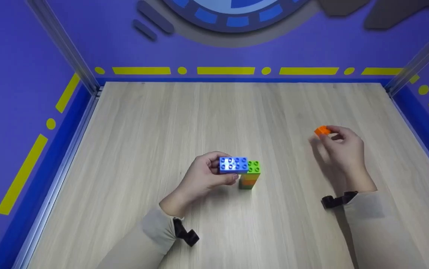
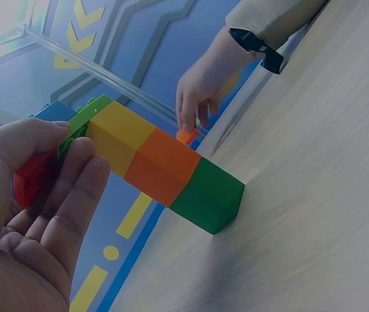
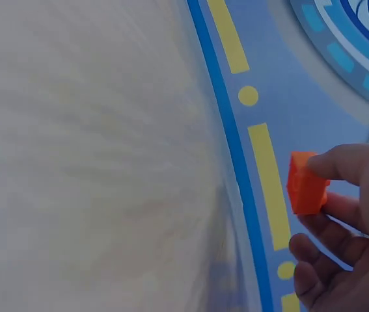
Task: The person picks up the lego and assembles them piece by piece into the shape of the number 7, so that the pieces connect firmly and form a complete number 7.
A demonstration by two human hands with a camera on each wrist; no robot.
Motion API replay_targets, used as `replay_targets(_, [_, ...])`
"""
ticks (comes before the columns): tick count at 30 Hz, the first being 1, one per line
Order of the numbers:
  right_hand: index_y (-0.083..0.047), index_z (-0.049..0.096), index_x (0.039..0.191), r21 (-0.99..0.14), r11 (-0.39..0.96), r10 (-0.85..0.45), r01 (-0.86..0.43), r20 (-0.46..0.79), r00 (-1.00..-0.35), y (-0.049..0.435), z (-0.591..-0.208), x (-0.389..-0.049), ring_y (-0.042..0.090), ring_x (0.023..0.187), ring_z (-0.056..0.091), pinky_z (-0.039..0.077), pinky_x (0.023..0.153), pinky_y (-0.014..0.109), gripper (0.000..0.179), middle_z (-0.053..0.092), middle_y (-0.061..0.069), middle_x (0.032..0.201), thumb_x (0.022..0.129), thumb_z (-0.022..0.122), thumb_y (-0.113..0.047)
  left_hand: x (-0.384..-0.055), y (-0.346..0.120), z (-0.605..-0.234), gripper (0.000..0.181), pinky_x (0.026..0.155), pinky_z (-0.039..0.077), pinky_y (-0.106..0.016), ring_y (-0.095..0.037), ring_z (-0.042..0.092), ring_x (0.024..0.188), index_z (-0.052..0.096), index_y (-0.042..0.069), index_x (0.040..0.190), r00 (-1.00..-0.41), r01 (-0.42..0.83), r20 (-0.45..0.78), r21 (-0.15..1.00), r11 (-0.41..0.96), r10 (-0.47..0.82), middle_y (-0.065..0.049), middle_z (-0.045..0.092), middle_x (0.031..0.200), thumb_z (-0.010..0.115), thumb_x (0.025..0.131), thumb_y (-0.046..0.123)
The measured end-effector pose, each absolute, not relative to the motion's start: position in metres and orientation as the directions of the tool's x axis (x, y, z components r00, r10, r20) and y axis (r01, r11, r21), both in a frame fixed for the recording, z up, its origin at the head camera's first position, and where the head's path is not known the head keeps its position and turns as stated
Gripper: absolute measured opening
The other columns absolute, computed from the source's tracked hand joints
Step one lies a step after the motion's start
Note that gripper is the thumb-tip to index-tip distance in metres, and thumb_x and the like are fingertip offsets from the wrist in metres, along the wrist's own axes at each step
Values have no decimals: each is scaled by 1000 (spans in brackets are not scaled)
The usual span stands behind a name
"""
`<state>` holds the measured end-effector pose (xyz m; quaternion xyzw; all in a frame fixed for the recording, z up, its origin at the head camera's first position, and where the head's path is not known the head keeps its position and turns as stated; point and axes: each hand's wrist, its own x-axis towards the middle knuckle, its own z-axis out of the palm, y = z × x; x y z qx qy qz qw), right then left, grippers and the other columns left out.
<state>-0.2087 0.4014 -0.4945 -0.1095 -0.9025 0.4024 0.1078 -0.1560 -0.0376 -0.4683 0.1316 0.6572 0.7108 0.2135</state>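
Note:
A stack of toy building bricks stands on the table, with a dark green brick (image 2: 209, 195) at the bottom, then an orange brick (image 2: 161, 166) and a yellow brick (image 2: 120, 136). Across its top lies a light green brick (image 1: 253, 167) that sticks out to the left. On that overhang sits a blue brick (image 1: 233, 164), and a red brick (image 2: 33, 179) hangs below it, partly hidden by fingers. My left hand (image 1: 201, 173) grips this overhanging end between thumb and fingers. Off to the right, my right hand (image 1: 345, 147) pinches a small orange brick (image 1: 322, 130) above the table.
The wood-grain table (image 1: 154, 123) is bordered by a blue back wall (image 1: 222, 56) with yellow dashes and by side walls with metal corner posts. Each wrist carries a black mount (image 1: 186, 232) at the cuff.

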Motion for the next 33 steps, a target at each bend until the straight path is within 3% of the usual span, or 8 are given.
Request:
replay_targets(5, [-6,75,145,-806,592,274,0,202,-940,379,-491,-208,-1,105,60,47,83,10,42,69,0,131,106,78,-20,-156,-37,-467,50,91,70,-36,-20,82,111,68,-3,139,-879,-114,-88,993,-26,469,-23,79,131,87,93,-5])
replay_targets(10, [-3,75,141,-862,489,233,-135,278,-932,352,-482,-201,11,110,63,50,88,12,38,66,-13,123,104,81,-11,-156,-37,-467,49,91,70,-34,-19,81,111,69,-3,138,-879,-103,-83,995,-16,470,-22,80,131,87,93,-3])
replay_targets(15, [6,71,136,-903,345,172,-258,331,-928,320,-476,-189,17,111,65,53,90,17,38,71,-9,121,100,81,3,-157,-38,-469,47,92,70,-33,-20,82,111,69,-4,137,-880,-87,-70,996,-15,469,-21,78,130,86,94,-3])
replay_targets(23, [13,71,131,-877,268,30,-399,421,-907,284,-467,-166,9,106,68,53,93,20,36,75,-8,122,95,79,15,-156,-37,-470,47,91,70,-33,-22,83,114,68,-3,138,-881,-101,-82,995,-15,467,-22,76,136,86,95,-1])
replay_targets(33, [3,80,123,-842,152,-98,-517,508,-856,267,-458,-149,12,109,69,56,91,22,41,74,10,120,88,79,24,-156,-37,-469,49,88,70,-33,-21,83,110,68,-2,139,-883,-102,-86,995,-9,462,-20,76,138,87,94,0])
